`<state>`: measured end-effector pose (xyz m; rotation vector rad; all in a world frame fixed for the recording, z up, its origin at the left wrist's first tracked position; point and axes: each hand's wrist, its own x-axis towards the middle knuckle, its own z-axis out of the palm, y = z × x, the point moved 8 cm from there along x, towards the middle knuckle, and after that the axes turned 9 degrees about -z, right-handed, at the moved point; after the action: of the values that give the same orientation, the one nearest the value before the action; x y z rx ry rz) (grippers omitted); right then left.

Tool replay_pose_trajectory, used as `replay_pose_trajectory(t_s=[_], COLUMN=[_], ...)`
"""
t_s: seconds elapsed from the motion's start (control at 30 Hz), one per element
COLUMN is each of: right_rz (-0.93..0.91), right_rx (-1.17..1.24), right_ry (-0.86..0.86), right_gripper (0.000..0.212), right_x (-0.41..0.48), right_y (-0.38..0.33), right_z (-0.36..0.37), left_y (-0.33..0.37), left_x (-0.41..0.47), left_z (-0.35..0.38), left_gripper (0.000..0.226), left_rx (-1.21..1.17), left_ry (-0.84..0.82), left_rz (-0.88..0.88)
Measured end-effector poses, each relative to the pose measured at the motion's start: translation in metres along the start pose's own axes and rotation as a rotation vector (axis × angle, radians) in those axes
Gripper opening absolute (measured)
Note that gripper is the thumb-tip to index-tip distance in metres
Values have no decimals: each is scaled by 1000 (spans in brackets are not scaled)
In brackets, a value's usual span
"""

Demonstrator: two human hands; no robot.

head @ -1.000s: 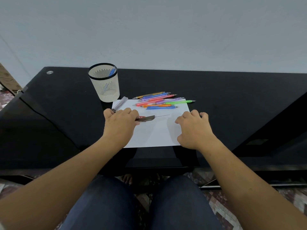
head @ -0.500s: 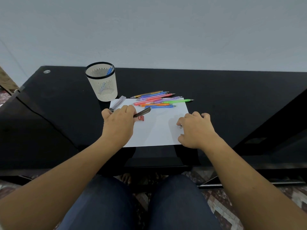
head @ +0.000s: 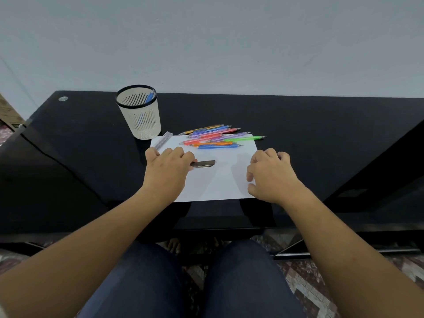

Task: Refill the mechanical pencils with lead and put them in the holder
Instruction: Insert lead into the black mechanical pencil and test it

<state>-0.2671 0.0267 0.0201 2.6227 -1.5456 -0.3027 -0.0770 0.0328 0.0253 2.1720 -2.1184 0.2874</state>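
The left hand, fingers curled round its near end, now holds the dark lead case level over the white paper sheet at frame centre. Half a second ago the case was tipped upward, with a small red cap lying below it; that cap no longer shows. The right hand hangs loosely curled at the sheet's right edge, much as before. I cannot tell whether it pinches a lead.

Likely a lead is out, ready for loading. The mechanical pencils lie heaped at the sheet's upper edge, unmoved. The holder, upper left on the worktop, has one blue pencil.
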Motion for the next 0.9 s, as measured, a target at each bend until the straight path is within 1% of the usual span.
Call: replay_pose_trajectory(t_s=[0.13,0.23,0.43,0.63,0.9], right_rz=[12,18,-45,-110,-115], right_rx=[-44,-56,31,78,94], right_ry=[23,83,224,251,238], right_gripper=[25,24,24,23,24], right_x=[1,4,14,18,19], right_y=[0,-3,-19,-31,-36], right_z=[4,-2,-18,-24,-27], left_y=[1,3,11,11,9], left_x=[-2,-3,-7,-9,-7], left_z=[-1,-2,-6,-9,-7], left_gripper=[21,21,21,22,24], left_rx=[9,4,-8,-13,-20], left_ry=[-6,-15,-17,1,-17], left_rz=[1,9,68,87,85])
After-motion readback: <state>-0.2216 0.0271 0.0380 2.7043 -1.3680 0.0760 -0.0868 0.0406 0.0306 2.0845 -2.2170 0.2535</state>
